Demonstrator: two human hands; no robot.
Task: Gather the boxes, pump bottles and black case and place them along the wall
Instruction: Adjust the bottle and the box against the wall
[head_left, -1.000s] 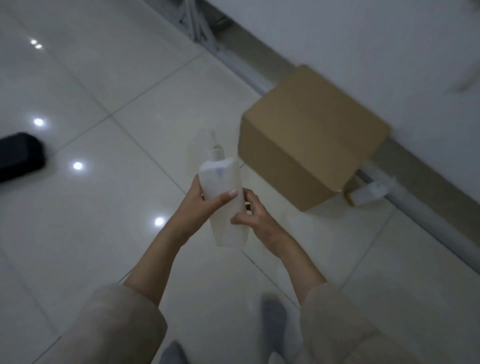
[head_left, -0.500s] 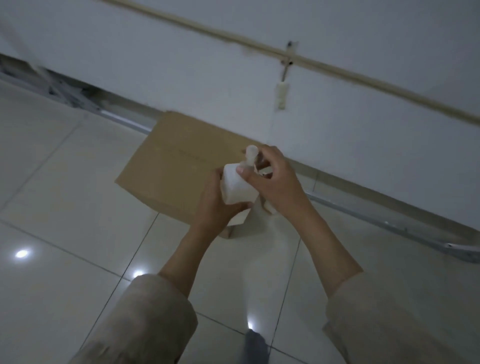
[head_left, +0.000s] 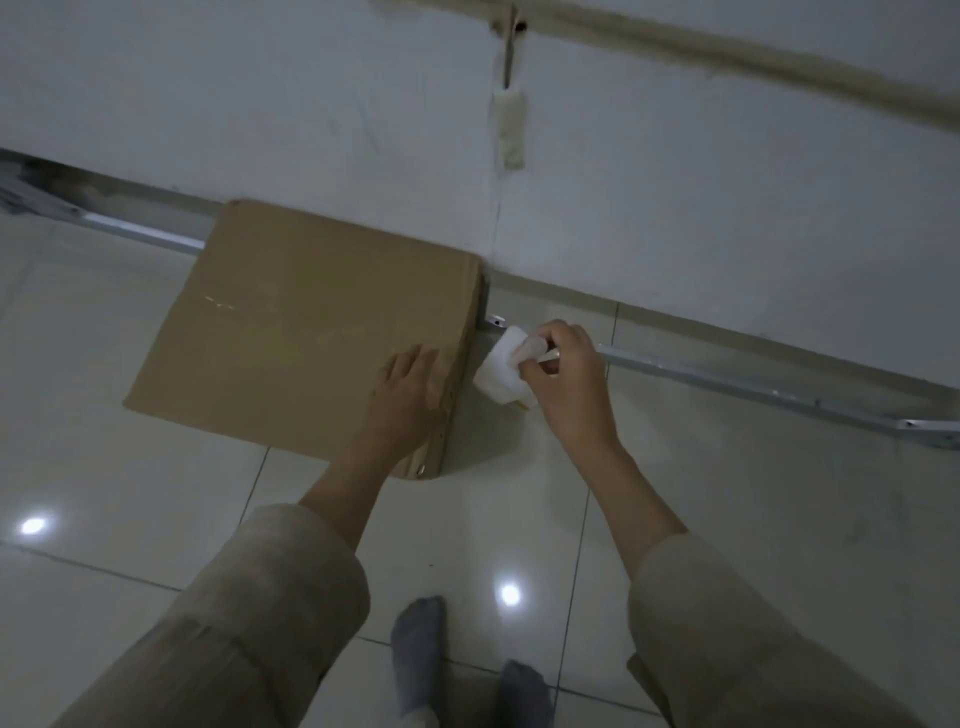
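Two hands worked: our right hand (head_left: 566, 384) gripped the pump bottle (head_left: 501, 371) beside the cardboard box (head_left: 311, 322); our left hand (head_left: 408, 384) rested flat, fingers straight, on the box near the wall (head_left: 311, 104).

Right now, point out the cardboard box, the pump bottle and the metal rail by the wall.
cardboard box (head_left: 291, 332), head view, middle of its top face.
pump bottle (head_left: 498, 376), head view, its white body.
metal rail (head_left: 727, 387), head view, mid-length.

Pump bottle (head_left: 500, 370) base hidden (hand (head_left: 563, 379))
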